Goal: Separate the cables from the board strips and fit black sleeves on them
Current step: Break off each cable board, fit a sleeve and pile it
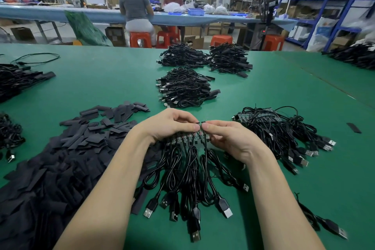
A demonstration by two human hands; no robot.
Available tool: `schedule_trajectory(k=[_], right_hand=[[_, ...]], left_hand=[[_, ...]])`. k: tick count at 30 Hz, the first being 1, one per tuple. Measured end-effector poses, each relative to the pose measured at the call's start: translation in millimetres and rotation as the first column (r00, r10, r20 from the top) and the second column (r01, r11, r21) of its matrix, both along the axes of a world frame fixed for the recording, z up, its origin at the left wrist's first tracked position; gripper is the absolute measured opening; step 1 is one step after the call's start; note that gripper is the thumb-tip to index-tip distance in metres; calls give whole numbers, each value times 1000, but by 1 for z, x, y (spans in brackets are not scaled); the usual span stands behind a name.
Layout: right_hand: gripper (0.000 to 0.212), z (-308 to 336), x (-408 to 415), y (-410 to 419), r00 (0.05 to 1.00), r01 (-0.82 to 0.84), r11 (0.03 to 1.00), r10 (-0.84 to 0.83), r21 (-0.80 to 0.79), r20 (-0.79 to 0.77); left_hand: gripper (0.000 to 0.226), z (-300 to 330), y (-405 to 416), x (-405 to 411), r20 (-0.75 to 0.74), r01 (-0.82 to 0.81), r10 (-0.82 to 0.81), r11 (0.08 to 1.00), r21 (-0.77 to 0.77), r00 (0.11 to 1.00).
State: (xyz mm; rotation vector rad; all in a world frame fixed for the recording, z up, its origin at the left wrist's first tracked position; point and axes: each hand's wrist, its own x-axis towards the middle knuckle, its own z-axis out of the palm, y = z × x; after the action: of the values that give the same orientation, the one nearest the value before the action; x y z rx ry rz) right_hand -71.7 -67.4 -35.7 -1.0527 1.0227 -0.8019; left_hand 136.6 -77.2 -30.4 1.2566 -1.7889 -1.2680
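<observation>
A board strip (185,138) with several black USB cables (188,178) soldered to it is held just above the green table (121,79). My left hand (168,126) grips the strip's left and middle part, fingers curled over it. My right hand (229,138) pinches the rightmost small board (203,128) between thumb and forefinger. The thumbs nearly touch. The cables hang toward me, their USB plugs (225,208) lying on the table. A big heap of flat black sleeves (67,152) lies to the left.
More board strips with cables (274,128) lie to the right. Three piles of sleeved cables (184,87) sit further back, with more at the left edge (16,79) and far right (353,57). A loose cable (324,223) lies near right. People sit at a far bench.
</observation>
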Motion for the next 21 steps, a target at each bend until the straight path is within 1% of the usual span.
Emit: schedule_trajectory(k=[2,4,6,7,9,11,13,15,16,17,18,19,20,21], right_hand=[[28,1,0,1,997,-21,998,17,57,76],[20,3,2,3,988,-32,991,12,129,152],[12,5,3,5,972,-20,978,-30,206,233],[13,7,2,7,963,-5,974,-56,228,263],[15,13,-3,10,959,18,978,-76,209,274],[8,22,-11,13,964,23,988,-63,152,259],[5,31,-17,14,960,-4,994,-26,107,277],[7,38,-18,15,942,-53,996,26,73,334],[7,42,-16,15,933,-62,996,34,66,359],[7,44,-13,14,934,-49,997,23,64,357],[6,45,-9,13,949,-10,998,-9,58,315],[3,44,-4,12,967,50,998,-59,44,247],[4,42,0,10,976,117,993,-119,22,180],[9,39,3,8,974,183,983,-181,-2,134]], left_hand=[[16,0,2,0,-48,17,-17,1000,11,999],[22,-1,3,1,-110,41,-37,999,35,993],[25,-3,6,1,-186,65,-50,995,75,981],[27,-5,6,1,-206,61,-44,995,79,977],[25,-8,5,0,-193,9,3,998,61,981],[12,-8,3,-4,-129,-28,33,999,41,991],[7,-6,1,-11,32,-17,17,1000,-21,999],[8,-5,0,-19,247,7,25,992,-127,969],[9,-5,1,-23,312,-6,66,982,-190,948],[9,-4,3,-28,305,-45,123,967,-252,944],[9,-3,5,-32,221,-108,178,949,-297,959],[9,-2,7,-37,91,-180,216,935,-305,972],[11,0,10,-41,-56,-240,234,934,-264,971],[14,2,13,-46,-203,-270,233,946,-178,951]])
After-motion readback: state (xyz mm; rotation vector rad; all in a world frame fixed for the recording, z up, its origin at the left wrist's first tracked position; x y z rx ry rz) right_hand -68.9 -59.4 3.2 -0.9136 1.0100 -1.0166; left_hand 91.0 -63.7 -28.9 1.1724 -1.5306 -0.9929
